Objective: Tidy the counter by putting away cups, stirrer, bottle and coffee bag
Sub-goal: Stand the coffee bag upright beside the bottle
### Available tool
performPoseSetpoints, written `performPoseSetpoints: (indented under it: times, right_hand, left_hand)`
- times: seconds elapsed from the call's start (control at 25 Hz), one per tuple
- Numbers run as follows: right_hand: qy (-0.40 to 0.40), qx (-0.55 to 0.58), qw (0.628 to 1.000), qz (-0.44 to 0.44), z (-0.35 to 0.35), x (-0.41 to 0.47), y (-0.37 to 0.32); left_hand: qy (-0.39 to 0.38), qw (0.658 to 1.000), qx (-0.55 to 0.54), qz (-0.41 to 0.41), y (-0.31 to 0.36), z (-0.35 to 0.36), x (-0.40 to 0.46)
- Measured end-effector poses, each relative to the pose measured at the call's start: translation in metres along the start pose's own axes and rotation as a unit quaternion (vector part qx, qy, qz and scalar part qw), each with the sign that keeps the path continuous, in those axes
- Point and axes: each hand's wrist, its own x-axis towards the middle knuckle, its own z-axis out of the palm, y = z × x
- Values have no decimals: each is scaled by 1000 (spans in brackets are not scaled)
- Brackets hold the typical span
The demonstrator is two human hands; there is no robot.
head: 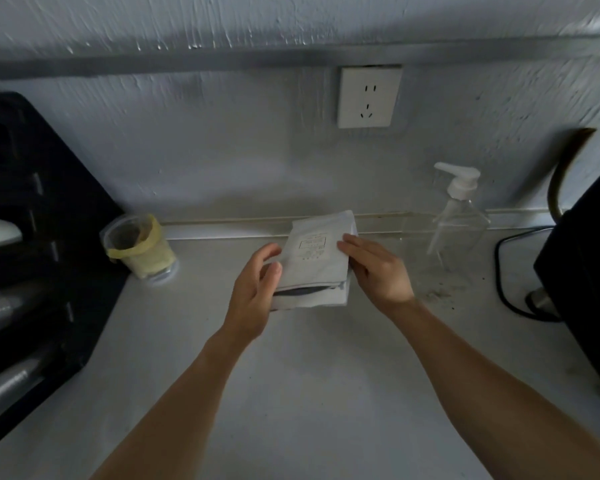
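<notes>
Black rack (32, 237) at 9 o'clock. Taped cup (137, 245) at 10 o'clock. Left hand (253, 292) and right hand (378, 268) both clasp white coffee bag (314, 265) at centre, lying on counter (291, 375). Clear pump bottle (454, 220) upright at 2 o'clock.

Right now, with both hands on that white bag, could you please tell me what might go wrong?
The coffee bag, held between the left hand and right hand, seems to gape open at its near edge, so tilting it toward you could spill the contents. The clear pump bottle stands close to the right; a sideways swing might topple it. Loose specks already dirty the counter there.
</notes>
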Motion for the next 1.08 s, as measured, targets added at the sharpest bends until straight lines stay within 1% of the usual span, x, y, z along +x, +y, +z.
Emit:
performPoseSetpoints:
  times: [0.12, 0.2, 0.32, 0.4, 0.52, 0.6, 0.68, 0.76, 0.88, 0.96, 1.08]
  right_hand:
    - [29, 15, 998, 50, -6, 7, 6]
    - [48, 37, 991, 119, -9, 10, 8]
    - [32, 73, 969, 232, -16, 15, 16]
    - [18, 105, 953, 285, -18, 19, 21]
    - [19, 153, 922, 356, -24, 28, 32]
    - [22, 163, 909, 383, -25, 31, 40]
    - [28, 176, 900, 397, -23, 32, 46]
    - [38, 200, 880, 429, -19, 33, 53]
    - [65, 250, 838, 480, -9, 35, 64]
    - [79, 282, 816, 498, -3, 34, 67]
    - [51, 299, 806, 508, 7, 24, 63]
  left_hand:
    - [-19, 998, -64, 7, 11, 6, 13]
    - [-33, 992, -125, -5, 18, 14, 21]
    - [-48, 979, -195, -34, 27, 29, 33]
    - [-61, 977, -200, -36, 30, 36, 39]
    - [-96, 979, -182, -9, 33, 46, 48]
    - [-114, 978, -176, -2, 35, 54, 55]
    - [-114, 977, -180, -3, 34, 62, 61]
    - [-114, 978, -176, -12, 32, 70, 68]
    - [-116, 978, -172, -29, 27, 82, 78]
    - [-120, 975, -181, -48, 23, 90, 84]
    - [-123, 969, -195, -85, 7, 103, 85]
